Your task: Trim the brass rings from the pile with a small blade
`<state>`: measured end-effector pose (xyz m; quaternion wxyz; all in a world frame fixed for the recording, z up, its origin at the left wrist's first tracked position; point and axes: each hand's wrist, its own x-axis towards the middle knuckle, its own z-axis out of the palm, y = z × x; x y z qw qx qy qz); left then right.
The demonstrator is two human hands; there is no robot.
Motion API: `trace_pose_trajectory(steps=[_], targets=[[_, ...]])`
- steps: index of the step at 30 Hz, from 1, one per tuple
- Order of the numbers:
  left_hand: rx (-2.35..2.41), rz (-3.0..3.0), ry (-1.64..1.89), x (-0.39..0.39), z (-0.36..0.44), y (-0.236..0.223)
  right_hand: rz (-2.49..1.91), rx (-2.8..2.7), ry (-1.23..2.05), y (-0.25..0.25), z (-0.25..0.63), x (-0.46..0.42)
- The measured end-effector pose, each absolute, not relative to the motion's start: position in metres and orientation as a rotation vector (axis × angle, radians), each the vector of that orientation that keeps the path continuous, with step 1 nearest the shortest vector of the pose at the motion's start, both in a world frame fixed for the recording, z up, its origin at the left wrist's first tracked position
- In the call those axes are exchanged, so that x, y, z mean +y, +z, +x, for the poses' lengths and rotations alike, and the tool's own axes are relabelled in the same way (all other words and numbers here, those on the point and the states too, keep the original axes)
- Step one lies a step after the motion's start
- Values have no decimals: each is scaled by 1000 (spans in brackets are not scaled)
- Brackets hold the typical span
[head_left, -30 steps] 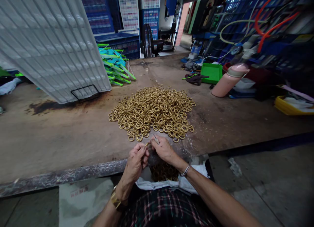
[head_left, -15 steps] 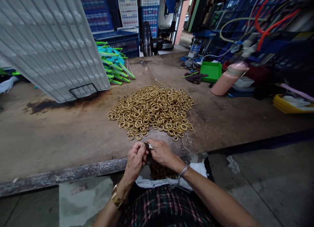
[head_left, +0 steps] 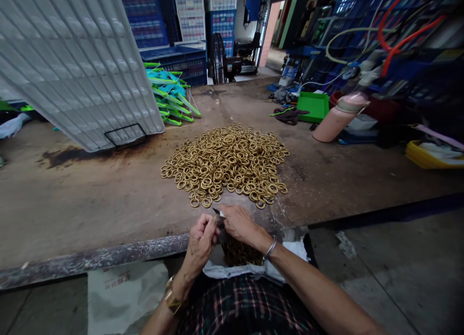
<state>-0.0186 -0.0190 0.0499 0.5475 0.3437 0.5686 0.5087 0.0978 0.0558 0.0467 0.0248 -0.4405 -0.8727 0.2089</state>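
Note:
My right hand [head_left: 239, 222] is closed around a small knife [head_left: 221, 213], its pale part and dark pointed tip sticking out past the fingers toward the left. Close beside it, my left hand [head_left: 203, 234] is closed in a pinch, thumb against the fingers; whatever sits between those fingertips is mostly hidden. Both hands are at the table's near edge, just short of a wide heap of gold-coloured rings [head_left: 226, 158]. Below my hands, a white sack [head_left: 232, 271] lies open on my lap, with more rings [head_left: 239, 254] inside in shadow.
A tilted white ribbed plastic panel [head_left: 83, 69] stands on the table [head_left: 90, 195] at left, near green-and-blue frames [head_left: 170, 93]. At right are a green tray [head_left: 313, 106], a pink bottle [head_left: 337, 117] and a yellow container [head_left: 431, 156]. A fan [head_left: 218, 59] and crates stand behind.
My left hand has drawn slightly down and away from the knife, leaving a small gap. More of the dark knife tip shows now. The ring heap looks the same.

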Motion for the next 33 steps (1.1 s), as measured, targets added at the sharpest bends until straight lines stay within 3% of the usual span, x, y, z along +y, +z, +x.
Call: trace_pose_trajectory(steps=[7, 20, 28, 33], targets=[[1006, 623, 1252, -31, -15, 54, -1383, -2586, 570, 44, 83, 61], [869, 104, 1403, -25, -45, 49, -1383, -2566, 507, 34, 63, 59], [1033, 138, 1404, -12, -45, 39, -1315, -2459, 556, 20, 69, 65], [1260, 402, 1391, -6, -43, 43, -1297, -2196, 865, 29, 76, 77]])
